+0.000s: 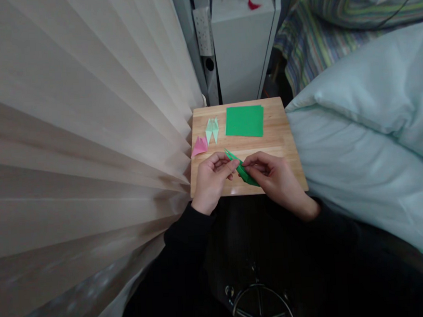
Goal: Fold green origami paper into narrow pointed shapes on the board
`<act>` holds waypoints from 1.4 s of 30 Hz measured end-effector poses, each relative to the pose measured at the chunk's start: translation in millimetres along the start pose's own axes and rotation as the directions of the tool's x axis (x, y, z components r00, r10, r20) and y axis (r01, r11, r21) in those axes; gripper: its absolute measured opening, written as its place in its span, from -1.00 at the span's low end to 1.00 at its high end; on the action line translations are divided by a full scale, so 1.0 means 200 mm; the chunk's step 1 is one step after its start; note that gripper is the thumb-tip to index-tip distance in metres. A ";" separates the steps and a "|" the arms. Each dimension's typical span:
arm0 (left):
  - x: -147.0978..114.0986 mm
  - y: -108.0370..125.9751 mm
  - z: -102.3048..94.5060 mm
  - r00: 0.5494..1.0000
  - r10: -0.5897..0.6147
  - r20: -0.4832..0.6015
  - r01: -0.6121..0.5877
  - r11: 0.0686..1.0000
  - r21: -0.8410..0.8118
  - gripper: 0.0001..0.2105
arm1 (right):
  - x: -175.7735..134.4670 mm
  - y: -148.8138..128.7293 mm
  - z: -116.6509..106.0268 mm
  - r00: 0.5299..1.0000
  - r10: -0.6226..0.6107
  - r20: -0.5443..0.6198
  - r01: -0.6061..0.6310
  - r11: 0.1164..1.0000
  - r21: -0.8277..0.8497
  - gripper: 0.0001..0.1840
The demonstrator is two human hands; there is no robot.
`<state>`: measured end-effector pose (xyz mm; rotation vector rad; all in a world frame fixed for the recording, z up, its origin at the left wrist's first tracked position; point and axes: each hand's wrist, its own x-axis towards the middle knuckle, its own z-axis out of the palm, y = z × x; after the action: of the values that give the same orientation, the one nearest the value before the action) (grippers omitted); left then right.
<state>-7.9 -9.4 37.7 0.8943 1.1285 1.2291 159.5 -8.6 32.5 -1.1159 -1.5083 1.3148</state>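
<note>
A narrow piece of folded green paper (248, 176) with a pointed tip is held between my two hands, above the near part of a wooden tabletop (212, 170). My left hand (215, 177) pinches its upper left part between thumb and fingers. On its right side, my right hand (270, 171) grips it with thumb and forefinger. The fingers cover part of the folds. Beyond my hands lies a stack of green paper sheets (244, 122). To its left are pale green folded paper pieces (212, 129) and a pink folded paper piece (200, 146).
A pleated pale curtain (121, 111) hangs close along the left. Light blue bedding (362, 133) borders the tabletop on the right. A grey cabinet (243, 50) stands behind it, with a red tassel (253, 3) on top. Below is a metal wheeled base (260, 305).
</note>
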 end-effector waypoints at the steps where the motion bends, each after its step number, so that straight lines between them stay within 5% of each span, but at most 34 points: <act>1: 0.00 0.00 0.00 1.000 0.009 0.010 -0.009 1.000 0.021 -0.74 | 0.00 0.00 0.00 1.000 -0.003 -0.006 0.003 1.000 -0.009 -0.90; 7: 0.01 -0.05 0.00 0.997 -0.033 0.071 0.023 0.989 0.143 -0.71 | 0.00 0.00 -0.02 0.995 -0.065 -0.080 0.050 0.985 -0.166 -0.88; 14: 0.00 -0.05 0.00 0.994 -0.086 0.068 0.082 0.995 0.062 -0.76 | 0.00 -0.01 -0.02 0.999 -0.008 -0.033 0.010 0.999 0.050 -0.91; 34: -0.03 0.00 0.03 0.996 -0.094 -0.008 0.093 0.995 -0.024 -0.73 | 0.02 -0.04 -0.03 0.983 0.182 0.001 -0.179 0.965 0.193 -0.65; 42: -0.01 -0.03 0.02 0.999 -0.043 -0.030 0.044 0.998 0.038 -0.72 | 0.00 -0.03 -0.02 0.999 0.018 0.030 -0.018 1.000 0.006 -0.81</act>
<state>-3.5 -12.2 33.1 0.8788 1.1929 1.1912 162.3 -7.8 38.6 -1.1125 -1.5181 1.3527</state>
